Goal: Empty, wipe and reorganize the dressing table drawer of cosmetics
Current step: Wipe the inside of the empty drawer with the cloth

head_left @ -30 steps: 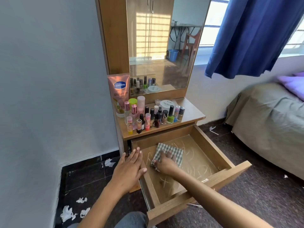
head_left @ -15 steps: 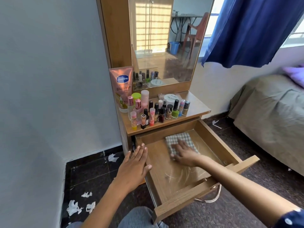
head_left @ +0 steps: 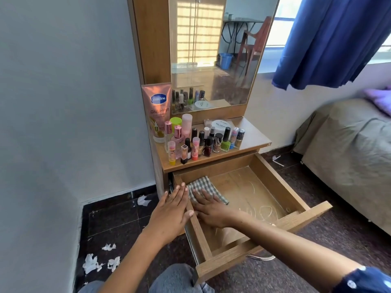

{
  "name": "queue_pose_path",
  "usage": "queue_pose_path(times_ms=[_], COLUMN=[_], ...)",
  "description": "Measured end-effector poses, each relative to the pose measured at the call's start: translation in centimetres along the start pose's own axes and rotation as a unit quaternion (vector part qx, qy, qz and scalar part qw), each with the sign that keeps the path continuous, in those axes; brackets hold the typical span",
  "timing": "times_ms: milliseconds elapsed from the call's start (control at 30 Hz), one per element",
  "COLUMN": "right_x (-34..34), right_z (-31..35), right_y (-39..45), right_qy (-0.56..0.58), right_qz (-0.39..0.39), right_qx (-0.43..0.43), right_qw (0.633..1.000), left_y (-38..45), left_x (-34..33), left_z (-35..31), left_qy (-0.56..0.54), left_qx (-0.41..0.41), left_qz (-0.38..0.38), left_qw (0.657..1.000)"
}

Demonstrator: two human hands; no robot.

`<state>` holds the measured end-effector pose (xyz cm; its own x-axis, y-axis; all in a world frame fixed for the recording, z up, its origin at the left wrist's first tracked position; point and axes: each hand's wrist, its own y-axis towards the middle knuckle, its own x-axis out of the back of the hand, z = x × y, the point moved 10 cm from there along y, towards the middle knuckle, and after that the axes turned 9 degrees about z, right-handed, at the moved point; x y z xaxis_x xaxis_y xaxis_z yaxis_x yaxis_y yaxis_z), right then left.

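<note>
The wooden drawer (head_left: 279,187) of the dressing table stands pulled out, with white scratch marks on its bare bottom. A green checked cloth (head_left: 201,185) lies in its far left corner. My right hand (head_left: 208,207) presses flat on the cloth, fingers spread. My left hand (head_left: 172,210) rests flat on the drawer's left side wall, fingers straight, holding nothing. Several nail polish bottles (head_left: 208,142), a pink Vaseline tube (head_left: 157,111) and a white round jar (head_left: 221,125) stand on the table top (head_left: 251,138) above the drawer.
A mirror (head_left: 215,51) rises behind the table top. A grey wall is at the left. Torn white paper scraps (head_left: 95,263) litter the dark floor at lower left. A bed with an olive cover (head_left: 349,149) stands at the right, under a blue curtain (head_left: 330,39).
My right hand has slid the cloth from the drawer's far middle to its far left corner. My left hand stays on the left side wall.
</note>
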<state>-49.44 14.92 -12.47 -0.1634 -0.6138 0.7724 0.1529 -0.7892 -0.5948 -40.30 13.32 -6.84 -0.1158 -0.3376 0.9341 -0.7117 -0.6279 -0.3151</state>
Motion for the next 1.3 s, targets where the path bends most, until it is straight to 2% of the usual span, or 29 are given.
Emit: queue_pose_path(times_ms=[233,400,500,633,700,867,1100,1200,1300], right_x=[1.4,1.7,1.9,2.6,2.7,1.9,-1.8,-1.1,0.7], right_z=[0.1,-1.4,-5.5,-15.4,-17.9,-15.6,-6.3,-7.8,-13.0], right_y=[1.0,1.6,0.9,-1.7,-2.4,-2.3,-1.5,-1.5,-2.4], right_qy=[-0.045,-0.044,0.004,0.119,0.142,0.141,0.066,0.055,0.085], right_qz=[-0.039,-0.036,-0.045,-0.077,-0.084,-0.047,0.061,0.045,-0.003], right_qx=[-0.030,-0.067,-0.109,-0.196,-0.208,-0.215,-0.125,-0.127,-0.195], right_qw=[0.998,0.996,0.993,0.970,0.964,0.965,0.988,0.989,0.977], left_y=[0.0,-0.3,-0.3,-0.3,-0.1,1.4,3.3,3.2,3.0], left_x=[0.0,0.5,0.4,0.1,0.3,0.9,1.4,1.2,1.2], left_z=[-0.3,-0.2,-0.1,-0.3,-0.5,-1.8,-3.2,-3.3,-3.3], left_qy=[0.030,0.017,0.015,0.005,0.000,-0.068,-0.107,-0.097,-0.095], left_qx=[0.004,0.011,0.013,0.011,0.014,0.044,0.061,0.064,0.064], left_qz=[-0.004,0.002,0.003,0.019,0.014,-0.046,-0.156,-0.180,-0.188], left_qw=[1.000,1.000,1.000,1.000,1.000,0.996,0.980,0.977,0.975])
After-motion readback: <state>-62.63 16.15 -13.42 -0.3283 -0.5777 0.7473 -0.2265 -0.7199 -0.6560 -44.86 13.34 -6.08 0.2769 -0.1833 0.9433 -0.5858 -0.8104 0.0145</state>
